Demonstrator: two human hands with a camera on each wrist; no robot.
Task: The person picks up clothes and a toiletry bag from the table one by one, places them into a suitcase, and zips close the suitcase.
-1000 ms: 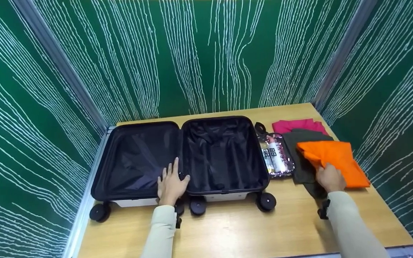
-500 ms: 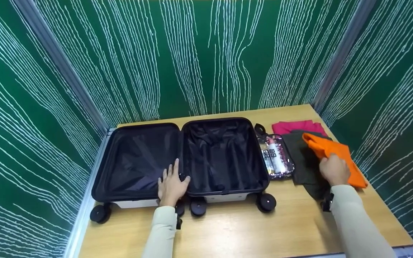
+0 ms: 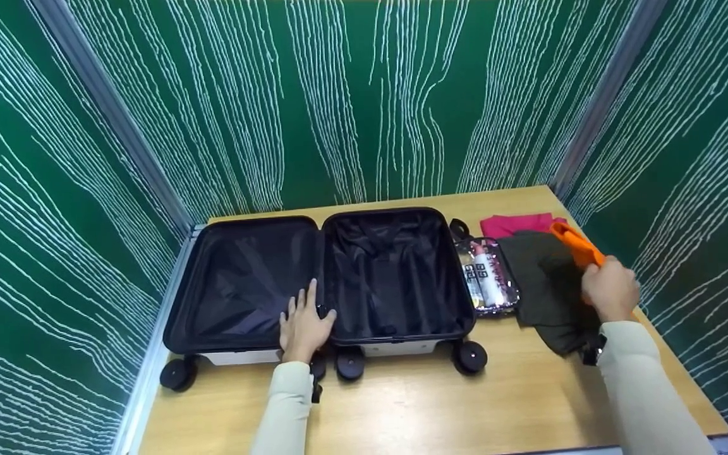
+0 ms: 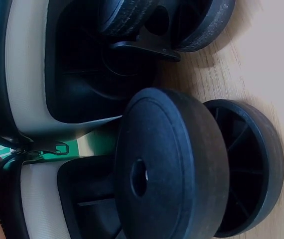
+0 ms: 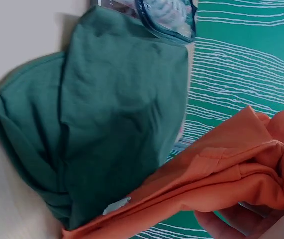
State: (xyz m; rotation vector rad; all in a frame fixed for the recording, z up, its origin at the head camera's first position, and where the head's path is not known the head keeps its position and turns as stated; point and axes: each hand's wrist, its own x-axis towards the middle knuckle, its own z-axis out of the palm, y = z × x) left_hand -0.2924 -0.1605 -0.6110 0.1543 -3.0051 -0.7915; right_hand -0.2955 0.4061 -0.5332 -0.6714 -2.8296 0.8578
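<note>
Orange cloth (image 3: 577, 245) gripped by right hand (image 3: 612, 289), left hand (image 3: 304, 327) spread on suitcase (image 3: 395, 278), clear pouch (image 3: 497, 311) holding white bottle (image 3: 490, 277)

From above and behind my left fingers (image 3: 311, 294) and right fingers (image 5: 215, 226), the head view looks forward and down, wide enough for both. My left wrist view, turned sideways, sits close to the wheels (image 4: 167, 159) behind my left fingers; the head view shares them. My right wrist view, also sideways, shares with it the orange cloth (image 5: 207, 181) I grip and the dark cloth (image 5: 122, 94) beside my fingers.
</note>
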